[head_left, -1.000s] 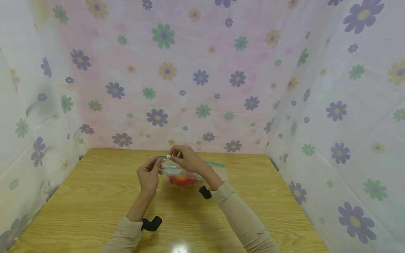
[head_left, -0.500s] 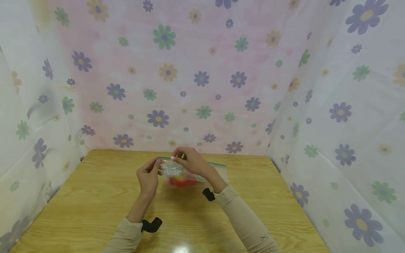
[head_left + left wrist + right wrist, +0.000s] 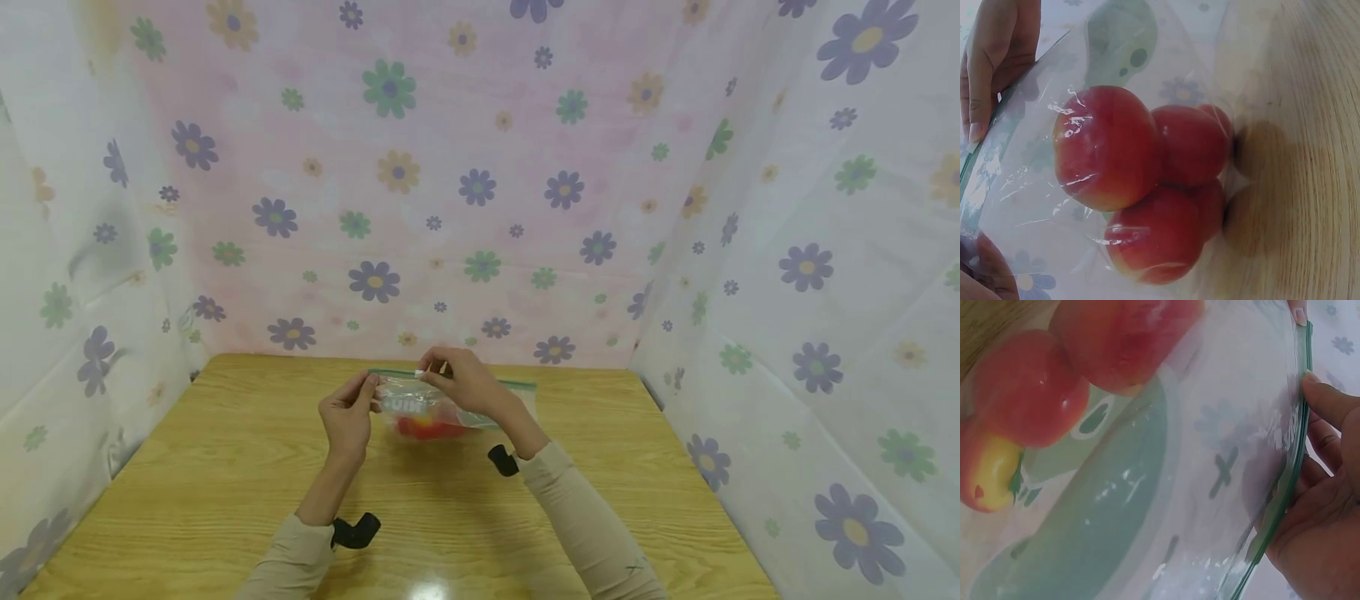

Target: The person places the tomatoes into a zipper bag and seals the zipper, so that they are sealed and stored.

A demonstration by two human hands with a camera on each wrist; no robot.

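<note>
A clear zip bag (image 3: 401, 400) with a green zip strip (image 3: 1304, 419) along its top is held upright over the table. Several round red fruits (image 3: 1107, 147) sit in its lower part, one showing yellow near a green stem end (image 3: 997, 469). My left hand (image 3: 348, 421) pinches the top left corner of the bag between thumb and fingers. A short way to the right, my right hand (image 3: 461, 383) pinches the small white slider (image 3: 419, 373) on the zip. Past it, the strip runs on to the right, partly behind my right wrist.
The wood-grain table (image 3: 225, 467) spreads out around the bag. Flower-printed cloth walls (image 3: 450, 208) stand behind it and on both sides. A black wrist mount (image 3: 356, 531) juts from my left sleeve, another (image 3: 502, 460) from my right.
My right hand has moved a little to the right along the zip, with the white slider between its fingers. My left hand keeps its pinch on the corner.
</note>
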